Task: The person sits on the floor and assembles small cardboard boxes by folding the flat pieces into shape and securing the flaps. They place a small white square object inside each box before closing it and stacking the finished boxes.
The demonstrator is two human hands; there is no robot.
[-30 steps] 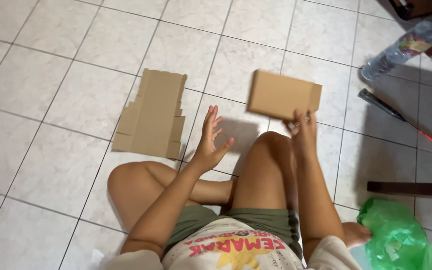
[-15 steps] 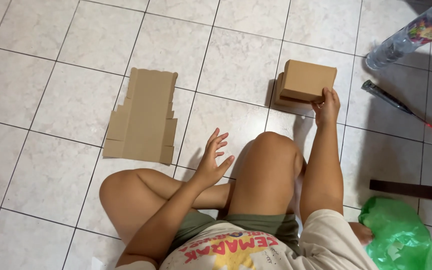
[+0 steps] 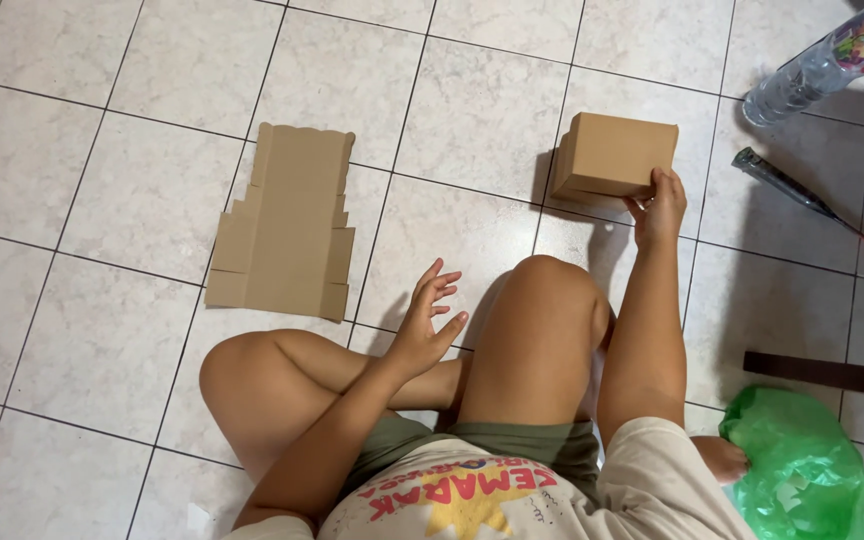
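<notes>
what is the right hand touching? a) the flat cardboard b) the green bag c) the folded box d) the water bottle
c: the right hand grips the near corner of the folded box, while the flat cardboard lies apart on the floor and the left hand hangs open and empty.

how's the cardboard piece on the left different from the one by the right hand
The flat cardboard blank lies unfolded on the tiled floor, its flaps spread; the folded cardboard box is closed into a block. No hand touches the blank, while the right hand holds the box's near corner. The left hand is empty. Both are plain brown cardboard.
</notes>
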